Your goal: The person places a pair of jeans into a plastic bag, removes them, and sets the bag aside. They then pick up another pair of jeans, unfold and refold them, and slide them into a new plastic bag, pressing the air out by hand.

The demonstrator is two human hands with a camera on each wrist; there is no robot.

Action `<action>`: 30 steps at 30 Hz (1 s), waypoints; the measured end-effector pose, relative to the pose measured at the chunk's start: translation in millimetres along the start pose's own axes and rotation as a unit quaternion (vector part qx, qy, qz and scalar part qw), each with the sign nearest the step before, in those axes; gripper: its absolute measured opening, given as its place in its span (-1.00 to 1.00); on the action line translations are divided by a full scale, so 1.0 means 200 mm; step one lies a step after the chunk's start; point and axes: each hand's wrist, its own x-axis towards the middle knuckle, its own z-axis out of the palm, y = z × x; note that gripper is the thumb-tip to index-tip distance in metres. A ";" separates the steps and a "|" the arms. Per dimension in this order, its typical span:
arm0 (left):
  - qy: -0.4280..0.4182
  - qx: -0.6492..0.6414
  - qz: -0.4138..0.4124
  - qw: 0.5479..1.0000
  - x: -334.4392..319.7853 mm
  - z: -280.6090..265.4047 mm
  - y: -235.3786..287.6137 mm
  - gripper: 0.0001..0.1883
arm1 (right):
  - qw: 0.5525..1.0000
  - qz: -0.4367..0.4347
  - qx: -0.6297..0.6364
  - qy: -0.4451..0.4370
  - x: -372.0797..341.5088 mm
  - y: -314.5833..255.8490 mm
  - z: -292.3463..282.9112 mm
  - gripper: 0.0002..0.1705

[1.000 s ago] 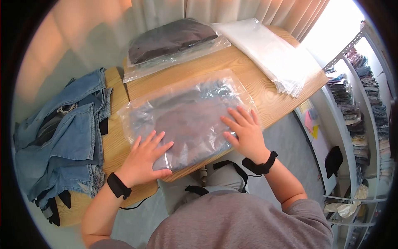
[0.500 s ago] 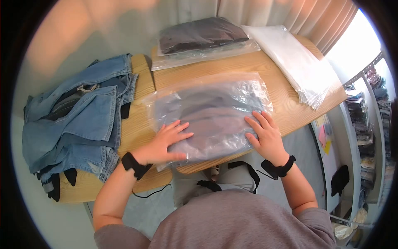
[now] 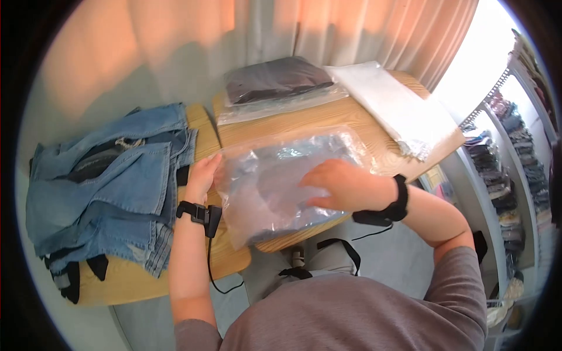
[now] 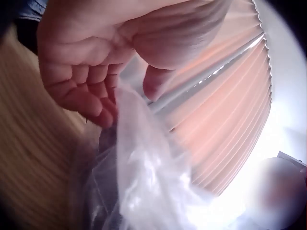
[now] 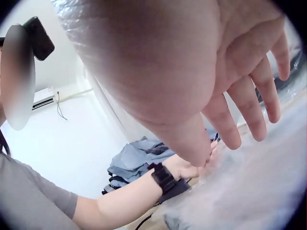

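Observation:
A clear plastic bag (image 3: 266, 202) with folded blue and greyish clothing inside lies at the front of the wooden table. At its left edge, my left hand (image 3: 205, 175) holds the plastic. In the left wrist view the fingers (image 4: 91, 98) curl at the bag's raised edge (image 4: 139, 143), and the thumb stands a little apart. My right hand (image 3: 336, 184) is over the middle of the bag, palm down and slightly blurred. Seen from the right wrist, its fingers (image 5: 247, 108) are extended and spread close above the plastic.
Blue denim garments (image 3: 111, 175) are heaped on the table's left part. Behind the bag lies another bagged dark garment (image 3: 278, 82). A stack of flat clear bags (image 3: 395, 108) is at the back right. Shelves of folded clothes (image 3: 503, 169) stand to the right.
The left hand has gone from resting flat on the bag to its left edge, which it now holds. The right hand has moved left, from the bag's right side to over its middle.

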 end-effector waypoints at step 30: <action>-0.175 0.464 0.279 0.822 0.22 1.23 0.76 -0.72 | 0.698 0.268 0.624 0.228 -0.04 1.34 0.29 -0.83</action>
